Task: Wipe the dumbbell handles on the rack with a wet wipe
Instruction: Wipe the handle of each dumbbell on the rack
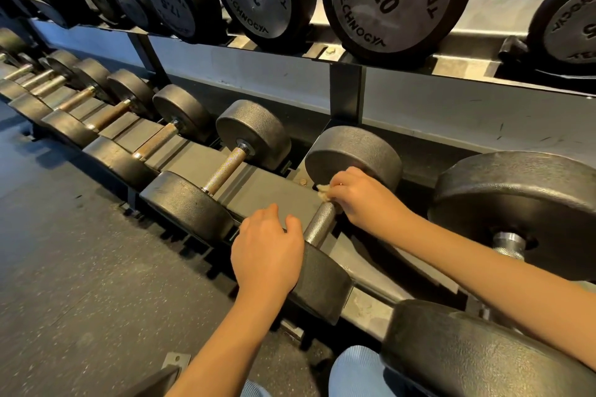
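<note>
A black dumbbell lies on the lower shelf of the rack [271, 190], its knurled steel handle [319, 224] running between a near head [325, 284] and a far head [354, 151]. My right hand [361, 196] grips the far end of that handle with a crumpled whitish wet wipe [322, 192] bunched under the fingers. My left hand [267, 251] rests on top of the near head, fingers loosely curled over its edge. The part of the handle under my right hand is hidden.
Several more dumbbells line the lower shelf to the left, the nearest with a bare handle [224, 169]. A bigger dumbbell [516, 203] sits to the right. The upper shelf holds large heads marked 20 [387, 0]. Dark rubber floor [80, 251] lies at left.
</note>
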Motion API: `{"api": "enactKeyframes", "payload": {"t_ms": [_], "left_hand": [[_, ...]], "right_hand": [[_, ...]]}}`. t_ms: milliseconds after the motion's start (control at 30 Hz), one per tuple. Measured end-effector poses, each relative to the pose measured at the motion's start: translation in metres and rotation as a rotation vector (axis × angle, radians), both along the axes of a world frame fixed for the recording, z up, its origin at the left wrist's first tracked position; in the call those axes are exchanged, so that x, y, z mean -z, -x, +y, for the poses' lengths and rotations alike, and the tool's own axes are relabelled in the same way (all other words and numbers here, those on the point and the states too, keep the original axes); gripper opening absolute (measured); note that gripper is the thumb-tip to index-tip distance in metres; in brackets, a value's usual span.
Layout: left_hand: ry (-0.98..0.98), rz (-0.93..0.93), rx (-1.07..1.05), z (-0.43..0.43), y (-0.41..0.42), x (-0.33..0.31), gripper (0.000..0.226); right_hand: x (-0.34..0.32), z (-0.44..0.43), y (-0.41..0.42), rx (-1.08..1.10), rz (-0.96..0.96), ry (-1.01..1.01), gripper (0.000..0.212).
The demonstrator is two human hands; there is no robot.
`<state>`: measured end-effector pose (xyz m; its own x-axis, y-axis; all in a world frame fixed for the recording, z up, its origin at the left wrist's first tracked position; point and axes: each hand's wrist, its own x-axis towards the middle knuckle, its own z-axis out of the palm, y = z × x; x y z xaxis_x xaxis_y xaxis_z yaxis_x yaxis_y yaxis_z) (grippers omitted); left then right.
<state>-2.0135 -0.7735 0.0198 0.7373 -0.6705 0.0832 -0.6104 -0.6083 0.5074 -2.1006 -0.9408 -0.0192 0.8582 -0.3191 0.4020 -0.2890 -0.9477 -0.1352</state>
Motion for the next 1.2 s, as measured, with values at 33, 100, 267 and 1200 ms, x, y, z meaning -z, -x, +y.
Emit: {"api": "enactKeyframes", "payload": {"t_ms": [33, 100, 267, 1200], "left_hand": [[-0.008, -0.002, 0.002, 0.000, 0.000, 0.000, 0.037], [-0.030, -0.007, 0.015, 0.000, -0.001, -0.001, 0.038], [-0.089, 0.001, 0.106, 0.000, -0.007, 0.000, 0.048], [-0.128, 0.167, 0.438, -0.112, -0.033, 0.002, 0.039]], "right_hand": [[0.002, 0.003, 0.001, -0.010, -0.019, -0.009, 0.019], [0.003, 0.015, 0.001, -0.081, -0.018, -0.083, 0.017], [-0.026, 0.031, 0.002, 0.023, 0.002, -0.532, 0.018], [-0.064, 0.012, 0.040, 0.352, 0.056, -0.176, 0.051]]}}
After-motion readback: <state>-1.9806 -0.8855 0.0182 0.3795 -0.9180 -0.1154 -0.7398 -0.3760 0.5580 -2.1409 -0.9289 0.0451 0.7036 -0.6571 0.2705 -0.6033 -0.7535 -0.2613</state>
